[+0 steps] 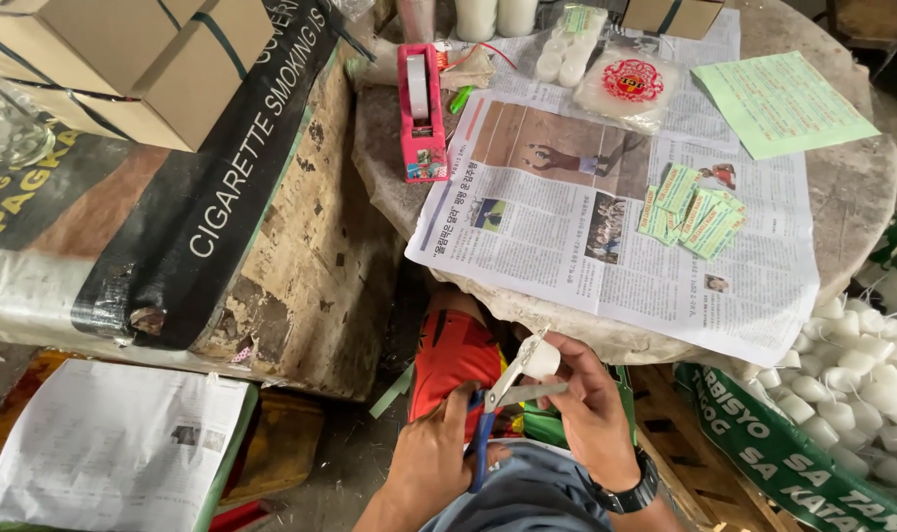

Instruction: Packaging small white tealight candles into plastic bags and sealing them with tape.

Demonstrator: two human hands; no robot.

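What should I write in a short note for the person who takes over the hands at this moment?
Left hand: holds the blue-handled scissors, blades open.
Right hand: holds a small white wrapped piece at the blade tips.
On the newspaper-covered round table: small green paper labels, a pink tape dispenser, clear bags of white pieces.
At right: a heap of white wrapped pieces.
Done: cannot tell. Left: the held piece does not look cut yet.
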